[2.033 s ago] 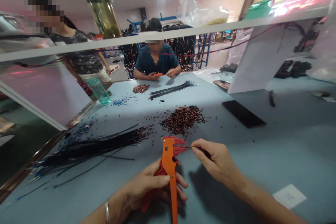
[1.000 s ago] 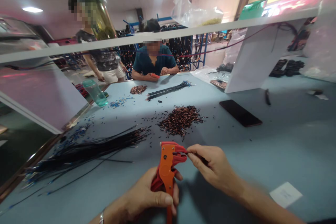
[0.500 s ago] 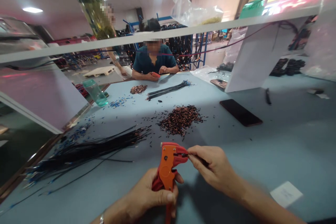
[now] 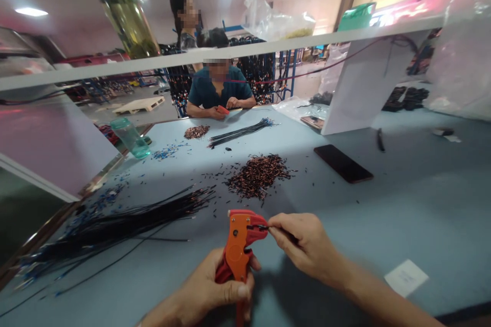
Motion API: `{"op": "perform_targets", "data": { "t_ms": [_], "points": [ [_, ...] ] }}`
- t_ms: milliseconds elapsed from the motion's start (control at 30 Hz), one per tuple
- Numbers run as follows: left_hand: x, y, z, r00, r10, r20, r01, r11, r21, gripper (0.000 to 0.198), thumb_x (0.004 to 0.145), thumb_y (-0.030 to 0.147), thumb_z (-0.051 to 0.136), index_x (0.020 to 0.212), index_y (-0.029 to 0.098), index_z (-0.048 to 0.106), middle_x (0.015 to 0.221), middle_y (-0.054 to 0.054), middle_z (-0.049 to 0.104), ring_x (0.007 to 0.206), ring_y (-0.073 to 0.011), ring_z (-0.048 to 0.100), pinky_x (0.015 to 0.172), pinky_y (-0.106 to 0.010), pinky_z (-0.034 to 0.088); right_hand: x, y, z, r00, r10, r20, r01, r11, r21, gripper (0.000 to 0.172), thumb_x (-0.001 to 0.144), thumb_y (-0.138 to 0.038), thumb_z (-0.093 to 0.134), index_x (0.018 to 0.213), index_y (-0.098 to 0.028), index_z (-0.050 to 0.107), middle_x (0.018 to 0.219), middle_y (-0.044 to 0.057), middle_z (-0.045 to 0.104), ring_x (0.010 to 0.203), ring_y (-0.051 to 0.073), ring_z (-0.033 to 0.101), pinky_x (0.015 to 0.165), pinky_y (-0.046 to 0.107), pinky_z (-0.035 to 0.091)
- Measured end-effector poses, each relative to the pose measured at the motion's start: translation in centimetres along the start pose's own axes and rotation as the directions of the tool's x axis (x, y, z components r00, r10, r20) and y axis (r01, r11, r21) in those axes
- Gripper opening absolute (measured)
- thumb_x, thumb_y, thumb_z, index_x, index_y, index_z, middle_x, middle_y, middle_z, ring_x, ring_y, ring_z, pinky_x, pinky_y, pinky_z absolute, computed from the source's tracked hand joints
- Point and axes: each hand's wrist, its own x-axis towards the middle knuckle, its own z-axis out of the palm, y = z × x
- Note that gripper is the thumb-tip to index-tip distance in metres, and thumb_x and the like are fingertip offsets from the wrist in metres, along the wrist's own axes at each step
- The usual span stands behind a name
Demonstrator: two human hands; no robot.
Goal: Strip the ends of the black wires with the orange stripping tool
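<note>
My left hand (image 4: 222, 281) is wrapped round the handles of an orange and red wire stripper (image 4: 238, 245), held upright with its jaw facing right. My right hand (image 4: 303, 240) pinches a thin black wire (image 4: 264, 227), whose end sits in the stripper's jaw; most of it is hidden by my fingers. Behind the tool lies a heap of short black and copper-coloured offcuts (image 4: 259, 174). A long bundle of black wires (image 4: 126, 227) spreads over the table to the left, with bare copper ends toward the middle and blue tips at the far left.
A dark phone (image 4: 343, 162) lies to the right, a white paper square (image 4: 406, 278) nearer me. A white shelf (image 4: 245, 53) crosses overhead on side panels. Across the table (image 4: 307, 133) sits a person (image 4: 220, 92) holding a red tool; another person (image 4: 187, 20) stands behind. A green bottle (image 4: 132, 138) stands left.
The view has shifted slightly, so most things appear a little further left. Both hands keep their hold on the wire stripper and wire. The standing person behind now shows above the shelf.
</note>
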Motion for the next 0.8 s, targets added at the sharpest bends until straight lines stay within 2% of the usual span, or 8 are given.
{"op": "perform_targets", "data": {
  "t_ms": [300, 800],
  "points": [
    [0.17, -0.03, 0.40, 0.998, 0.003, -0.057, -0.003, 1.000, 0.006, 0.047, 0.069, 0.043, 0.083, 0.096, 0.014, 0.058, 0.065, 0.000, 0.062, 0.050, -0.0113, 0.060, 0.051, -0.022, 0.048, 0.08, -0.14, -0.08, 1.000, -0.031, -0.001, 0.031, 0.999, -0.026, 0.023, 0.094, -0.018, 0.046, 0.082, -0.017, 0.065, 0.057, -0.002, 0.059, 0.048, 0.010, 0.050, 0.051, 0.023, 0.038],
    [0.26, -0.12, 0.58, 0.997, 0.006, -0.071, -0.001, 0.997, 0.078, 0.045, 0.070, 0.049, 0.079, 0.087, 0.015, 0.055, 0.055, 0.002, 0.057, 0.044, -0.0097, 0.054, 0.046, -0.020, 0.043, 0.02, 0.01, -0.10, 1.000, -0.027, -0.005, 0.027, 1.000, -0.017, 0.022, 0.094, -0.018, 0.045, 0.083, -0.017, 0.064, 0.058, -0.002, 0.058, 0.049, 0.011, 0.050, 0.052, 0.024, 0.037]
  ]
}}
